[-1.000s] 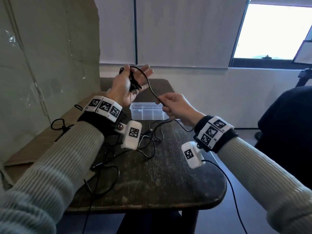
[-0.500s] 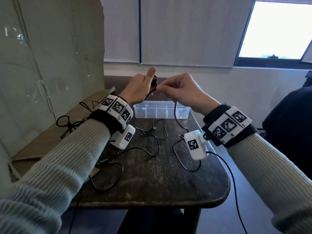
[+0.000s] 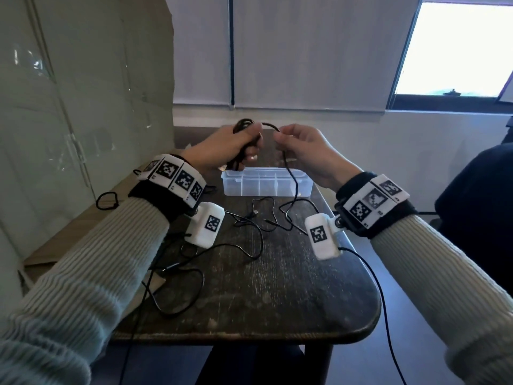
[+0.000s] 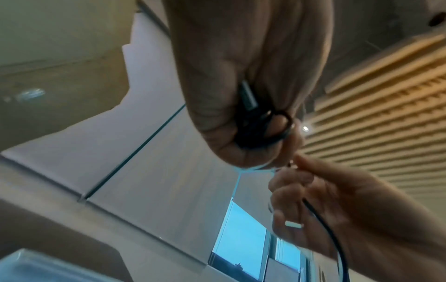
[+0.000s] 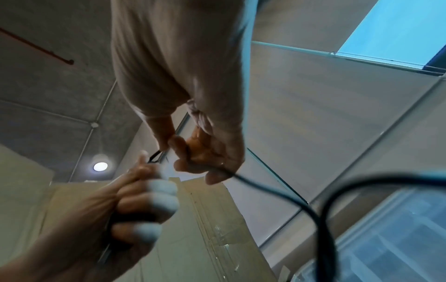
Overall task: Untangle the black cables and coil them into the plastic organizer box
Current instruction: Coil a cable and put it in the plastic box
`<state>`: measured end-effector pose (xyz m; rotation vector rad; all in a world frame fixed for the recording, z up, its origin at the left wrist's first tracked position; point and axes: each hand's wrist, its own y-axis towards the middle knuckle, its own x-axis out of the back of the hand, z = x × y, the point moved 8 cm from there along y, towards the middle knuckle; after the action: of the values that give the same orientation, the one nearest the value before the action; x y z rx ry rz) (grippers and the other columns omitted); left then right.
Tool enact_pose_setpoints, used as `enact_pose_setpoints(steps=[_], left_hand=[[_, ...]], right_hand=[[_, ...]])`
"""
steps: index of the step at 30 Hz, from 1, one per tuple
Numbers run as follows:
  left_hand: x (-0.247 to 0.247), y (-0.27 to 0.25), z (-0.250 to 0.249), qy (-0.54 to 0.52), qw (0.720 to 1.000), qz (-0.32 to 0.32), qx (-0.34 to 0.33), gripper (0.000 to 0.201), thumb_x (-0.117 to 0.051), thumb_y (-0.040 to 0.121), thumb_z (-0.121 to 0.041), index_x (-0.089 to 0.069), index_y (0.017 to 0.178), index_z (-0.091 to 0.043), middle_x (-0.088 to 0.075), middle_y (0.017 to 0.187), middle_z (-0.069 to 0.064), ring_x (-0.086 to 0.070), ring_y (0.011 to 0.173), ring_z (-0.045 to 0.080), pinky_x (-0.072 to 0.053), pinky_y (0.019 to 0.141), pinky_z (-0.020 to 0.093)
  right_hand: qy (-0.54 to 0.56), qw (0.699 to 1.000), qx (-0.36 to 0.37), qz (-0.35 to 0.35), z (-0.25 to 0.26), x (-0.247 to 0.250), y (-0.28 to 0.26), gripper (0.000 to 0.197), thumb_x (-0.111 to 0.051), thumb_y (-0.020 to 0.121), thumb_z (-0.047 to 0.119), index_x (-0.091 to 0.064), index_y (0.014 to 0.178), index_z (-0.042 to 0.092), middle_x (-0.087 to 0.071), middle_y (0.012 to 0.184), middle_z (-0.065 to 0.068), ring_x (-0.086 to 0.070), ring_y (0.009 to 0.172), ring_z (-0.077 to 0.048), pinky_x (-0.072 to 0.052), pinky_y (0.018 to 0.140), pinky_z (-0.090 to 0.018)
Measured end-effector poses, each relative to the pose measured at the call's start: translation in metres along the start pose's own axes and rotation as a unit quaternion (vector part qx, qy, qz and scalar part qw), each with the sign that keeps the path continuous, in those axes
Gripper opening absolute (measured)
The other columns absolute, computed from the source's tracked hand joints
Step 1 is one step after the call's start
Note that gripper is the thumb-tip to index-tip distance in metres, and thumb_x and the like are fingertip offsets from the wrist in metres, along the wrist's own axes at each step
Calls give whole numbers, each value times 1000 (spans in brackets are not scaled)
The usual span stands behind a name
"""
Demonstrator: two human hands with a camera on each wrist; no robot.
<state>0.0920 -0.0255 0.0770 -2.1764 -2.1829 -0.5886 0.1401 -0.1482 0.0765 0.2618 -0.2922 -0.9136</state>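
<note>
My left hand is raised above the table, fingers curled round a small coil of black cable, its plug showing inside the fist. Close to its right, my right hand pinches the same cable's free length, which hangs down to the tabletop. The clear plastic organizer box, divided into compartments, sits on the table just below and beyond both hands. More black cables lie loose on the dark wooden table.
A cardboard sheet with a black cable loop lies left of the table, against a glass partition. The sensor lead from my right wrist hangs past the table's right edge. A dark chair stands at the right.
Both hands came together above the box; the left hand went from holding loops on an open palm to a fist round the coil, and the right hand slid up the cable to beside it.
</note>
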Motion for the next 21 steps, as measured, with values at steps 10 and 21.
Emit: enact_pose_setpoints(steps=[10, 21], left_hand=[[26, 9, -6, -372, 915, -153, -34, 43, -25, 104, -40, -49, 78, -16, -67, 72, -2, -72, 77, 17, -54, 75, 55], [119, -9, -12, -213, 882, -411, -85, 38, -33, 102, -32, -39, 67, -21, -45, 56, -9, -28, 36, 5, -19, 38, 14]], right_hand=[[-280, 957, 16, 68, -27, -30, -19, 32, -48, 101, 28, -70, 90, 8, -45, 61, 4, -41, 46, 0, -34, 50, -14], [-242, 960, -11, 141, -45, -9, -39, 20, -62, 94, 23, -68, 102, 6, -67, 77, -2, -54, 68, -3, -42, 69, -22]])
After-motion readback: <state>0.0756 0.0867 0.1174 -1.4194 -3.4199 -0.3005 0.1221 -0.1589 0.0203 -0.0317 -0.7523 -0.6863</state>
